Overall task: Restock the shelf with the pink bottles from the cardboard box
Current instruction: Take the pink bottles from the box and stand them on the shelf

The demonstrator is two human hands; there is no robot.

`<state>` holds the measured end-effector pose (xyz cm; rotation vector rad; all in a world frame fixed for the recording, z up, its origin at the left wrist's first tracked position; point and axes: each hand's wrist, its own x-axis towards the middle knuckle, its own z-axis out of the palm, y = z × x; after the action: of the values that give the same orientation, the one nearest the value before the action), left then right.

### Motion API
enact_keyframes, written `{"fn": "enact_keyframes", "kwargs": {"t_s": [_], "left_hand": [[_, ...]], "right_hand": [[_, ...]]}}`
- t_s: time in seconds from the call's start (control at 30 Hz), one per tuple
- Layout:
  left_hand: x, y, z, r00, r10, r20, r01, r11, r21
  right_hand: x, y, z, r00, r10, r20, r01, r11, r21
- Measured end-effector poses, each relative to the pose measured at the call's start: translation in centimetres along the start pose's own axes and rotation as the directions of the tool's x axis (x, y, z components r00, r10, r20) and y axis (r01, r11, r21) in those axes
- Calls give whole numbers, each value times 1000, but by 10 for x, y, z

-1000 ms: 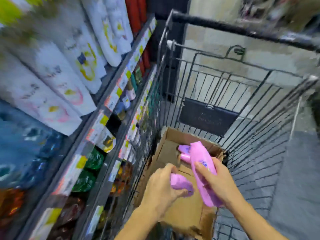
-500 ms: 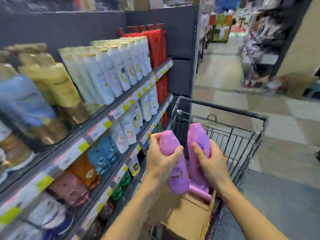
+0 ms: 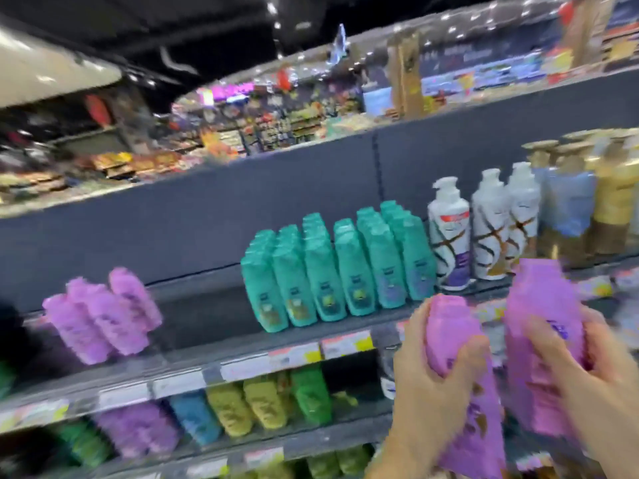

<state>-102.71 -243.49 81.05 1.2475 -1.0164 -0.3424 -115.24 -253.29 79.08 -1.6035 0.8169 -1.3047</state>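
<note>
Your left hand [image 3: 428,385] has its fingers wrapped around one pink plastic bottle [image 3: 460,371], cap end up. Your right hand [image 3: 587,382] has its fingers closed on a second pink plastic bottle [image 3: 539,326], just beside the first. Both bottles are held in front of the dark store shelf [image 3: 207,361], right of the teal bottles [image 3: 339,267]. Three pink bottles [image 3: 100,316] stand on that shelf, well left of the teal bottles. The view is blurred.

No legible text; labels blurred.
</note>
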Motion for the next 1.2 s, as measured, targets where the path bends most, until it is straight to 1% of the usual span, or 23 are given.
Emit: {"fn": "enact_keyframes", "kwargs": {"t_s": [0.07,0.13,0.23,0.3,0.37,0.47,0.6,0.73,0.83,0.93,1.0,1.1,1.2], "left_hand": [[-14,8,-68,991,8,-136,-2,999,38],[-34,16,-132,964,46,-260,-12,991,130],[-71,23,-228,918,108,-382,-5,965,263],[-95,30,-290,898,148,-414,6,938,347],[-117,34,-352,884,147,-445,37,925,379],[-141,41,-435,878,132,-460,61,923,381],[-155,40,-519,861,97,-500,87,939,332],[-137,39,-571,857,61,-512,115,946,304],[-109,34,-594,860,44,-509,130,945,301],[-78,29,-604,870,69,-488,105,941,321],[-57,27,-607,869,84,-487,87,944,318],[-28,25,-610,886,98,-453,78,932,354],[-12,19,-613,892,108,-439,73,924,376]], "right_hand": [[-21,-19,61,994,-23,103,18,999,46],[-45,-37,117,978,-45,206,27,996,88],[-90,-62,200,921,-67,384,21,992,124],[-123,-74,253,883,-85,462,13,988,156],[-157,-85,306,851,-112,513,21,983,181],[-205,-96,379,810,-106,577,-26,976,215],[-242,-115,450,781,-29,624,-174,949,261],[-242,-131,496,767,-1,642,-221,938,265],[-223,-133,525,770,3,638,-199,951,236],[-198,-124,548,785,-1,620,-182,956,232],[-182,-119,562,778,5,629,-194,953,233],[-166,-113,583,773,14,635,-228,939,256],[-157,-109,598,758,3,652,-217,944,248]]}}
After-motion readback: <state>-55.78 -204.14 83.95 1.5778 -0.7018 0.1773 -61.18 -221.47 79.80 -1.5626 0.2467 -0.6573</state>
